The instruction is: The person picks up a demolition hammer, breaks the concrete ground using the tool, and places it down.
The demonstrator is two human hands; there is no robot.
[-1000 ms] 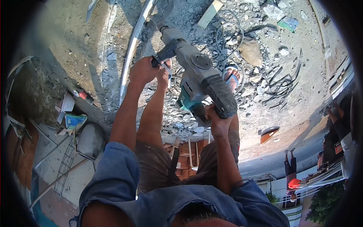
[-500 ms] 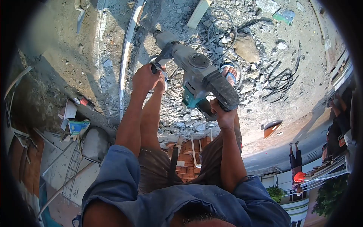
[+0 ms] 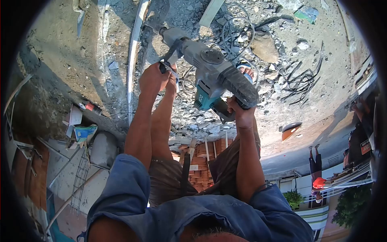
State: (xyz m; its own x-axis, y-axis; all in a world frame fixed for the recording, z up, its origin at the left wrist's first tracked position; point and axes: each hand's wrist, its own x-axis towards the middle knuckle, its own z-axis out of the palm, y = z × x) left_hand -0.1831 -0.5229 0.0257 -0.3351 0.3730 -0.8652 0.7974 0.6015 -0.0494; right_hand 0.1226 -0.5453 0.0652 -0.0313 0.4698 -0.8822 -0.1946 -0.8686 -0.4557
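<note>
A grey and teal demolition hammer [image 3: 209, 66] is held in both hands across the rubble. My left hand [image 3: 154, 78] is closed around its side handle near the front end. At the rear, my right hand [image 3: 242, 112] grips the back handle. The chuck [image 3: 163, 31] points to the upper left, and the bit beyond it is hard to make out against the broken ground. One sandalled foot [image 3: 246, 72] shows just behind the tool's body.
Broken concrete [image 3: 197, 121] covers the ground around my feet. A looped cable [image 3: 238, 36] and a tangle of black strips [image 3: 302, 84] lie to the right. Left of the tool runs a pale strip [image 3: 134, 56]. Bricks [image 3: 201, 167] are stacked behind my legs. Another person [image 3: 315, 173] stands at lower right.
The demolition hammer has shifted slightly up and its rear a little to the right. Both hands keep their hold on it.
</note>
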